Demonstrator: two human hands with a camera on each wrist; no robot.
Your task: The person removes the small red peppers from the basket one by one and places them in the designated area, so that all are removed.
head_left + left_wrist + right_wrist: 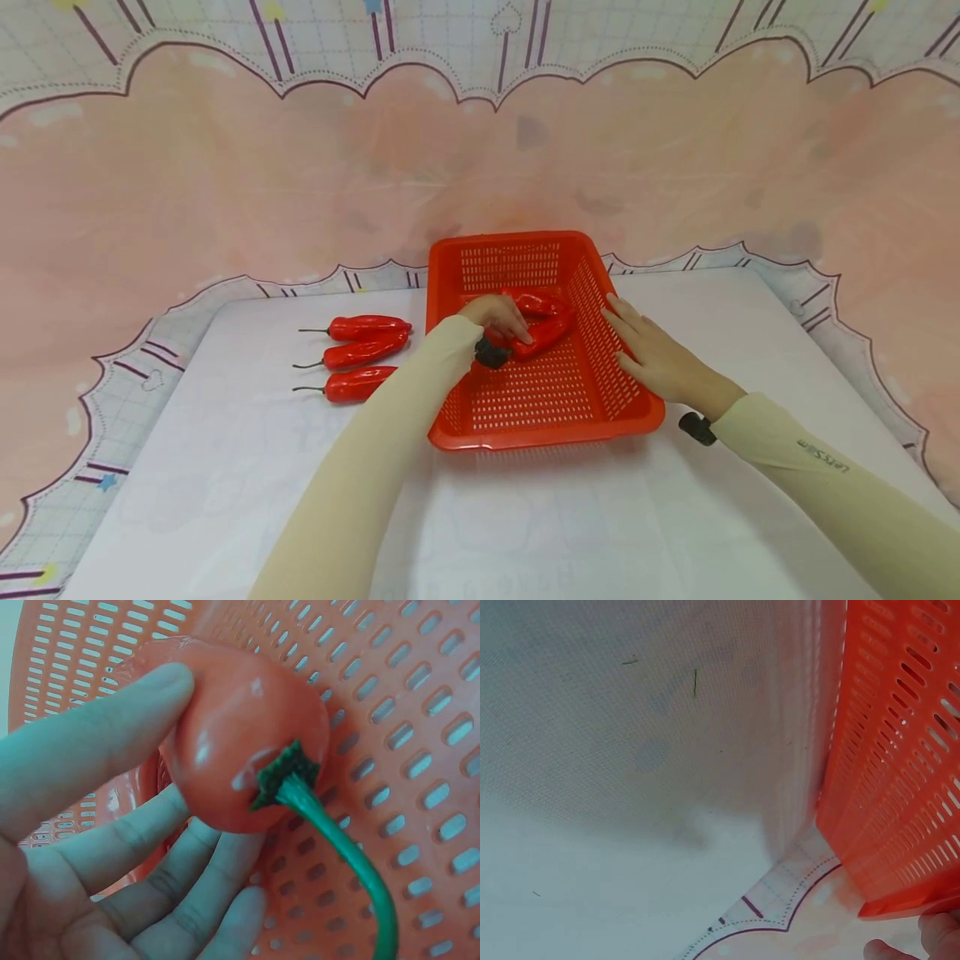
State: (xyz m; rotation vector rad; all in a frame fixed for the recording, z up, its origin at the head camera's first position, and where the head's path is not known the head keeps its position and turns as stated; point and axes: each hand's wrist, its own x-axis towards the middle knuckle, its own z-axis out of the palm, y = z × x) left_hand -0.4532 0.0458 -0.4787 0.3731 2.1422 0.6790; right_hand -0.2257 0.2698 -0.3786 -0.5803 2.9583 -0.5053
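White worktop (495, 533) carrying a perforated red plastic basket (525, 439)

The right hand (651, 354) rests against the basket's right rim, fingers extended and slightly apart. The left hand (497, 314) is inside the basket, thumb and fingers clamped on a red chili pepper (546, 334), located near the basket's middle beside at least one other pepper (542, 302). Three loose peppers (366, 351) lie left of the basket; the clamped pepper's green stem (352, 859) curves clear of the fingers
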